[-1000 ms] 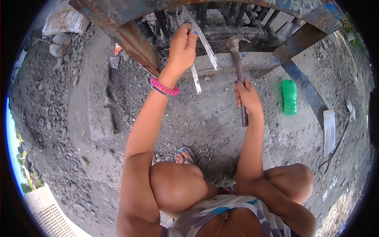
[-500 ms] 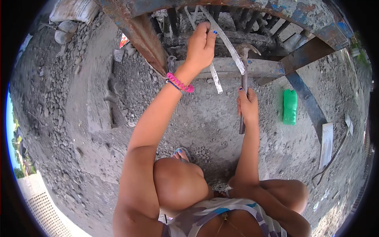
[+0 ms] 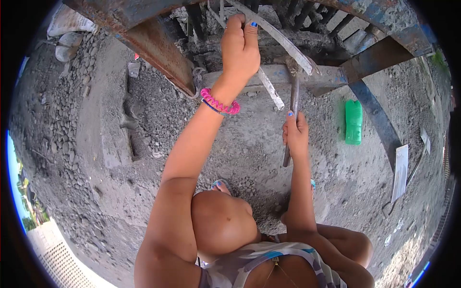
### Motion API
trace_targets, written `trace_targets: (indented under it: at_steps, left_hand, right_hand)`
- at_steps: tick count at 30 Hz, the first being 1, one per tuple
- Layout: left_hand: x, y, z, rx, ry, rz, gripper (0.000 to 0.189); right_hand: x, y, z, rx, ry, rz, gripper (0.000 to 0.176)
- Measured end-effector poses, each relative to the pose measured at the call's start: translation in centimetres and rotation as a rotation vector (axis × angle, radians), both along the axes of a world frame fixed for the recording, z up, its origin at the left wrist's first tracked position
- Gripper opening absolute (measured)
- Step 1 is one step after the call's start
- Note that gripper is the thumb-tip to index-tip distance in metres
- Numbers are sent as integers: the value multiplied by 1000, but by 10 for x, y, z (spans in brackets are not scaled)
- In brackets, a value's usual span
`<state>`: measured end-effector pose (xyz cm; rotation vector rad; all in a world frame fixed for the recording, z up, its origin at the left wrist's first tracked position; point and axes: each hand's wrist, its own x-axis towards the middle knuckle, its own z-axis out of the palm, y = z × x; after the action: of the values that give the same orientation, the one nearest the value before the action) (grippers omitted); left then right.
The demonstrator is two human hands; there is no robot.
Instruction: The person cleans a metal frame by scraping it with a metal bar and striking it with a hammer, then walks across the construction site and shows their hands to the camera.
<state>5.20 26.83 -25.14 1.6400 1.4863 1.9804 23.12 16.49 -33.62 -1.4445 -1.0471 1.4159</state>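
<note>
My right hand [image 3: 296, 133] is wrapped round the lower handle of a claw hammer [image 3: 294, 96], whose head points up and away from me. Part of that head is behind the end of a long, whitish flat strip [image 3: 283, 42]. My left hand [image 3: 241, 50], raised toward the rusty metal frame, is closed on a second whitish flat strip [image 3: 272, 91], which runs under the palm and sticks out toward me. Both strips slant from the dark bars down to the right.
A rusty metal frame [image 3: 161, 53] with dark bars [image 3: 194, 21] stands ahead, and a grey beam [image 3: 326, 74] crosses its base. On the right lie a green plastic bottle [image 3: 353, 122] and a flat metal piece [image 3: 399, 173]. Gravel and a sack [image 3: 69, 20] are at left.
The hammer's head has dropped slightly and turned behind the end of the long strip. The strip in my left hand has shifted to the right at its near end. The view has shifted slightly.
</note>
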Motion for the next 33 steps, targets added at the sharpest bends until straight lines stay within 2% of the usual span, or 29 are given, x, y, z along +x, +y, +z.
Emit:
trace_targets:
  at_steps: [2,5,8,11,17,21,25,29,30,33]
  left_hand:
    - [-1,1,1,45,-18,13,17]
    - [-1,-4,7,4,-26,-5,17]
    - [-2,2,4,90,-32,-9,17]
    - [0,0,8,56,-51,-8,17]
    - [1,4,12,1,-52,-14,15]
    - [1,15,5,79,-13,-26,15]
    - [6,11,6,-13,-50,-89,15]
    - [10,11,7,35,-39,-46,14]
    - [9,12,7,-6,-64,-70,14]
    - [7,15,9,25,-128,-120,13]
  right_hand:
    - [-5,0,-2,-17,17,-7,24]
    - [-4,6,-27,225,-205,13,24]
    - [-2,9,-16,191,-202,32,22]
    - [0,14,-17,37,-114,9,17]
    - [-10,14,-16,25,27,-65,20]
    - [-3,2,-7,67,197,-88,26]
    - [13,-24,11,210,245,-72,34]
    - [17,-43,48,328,337,-67,44]
    - [16,-45,63,371,339,-69,53]
    - [18,-52,86,460,427,-83,56]
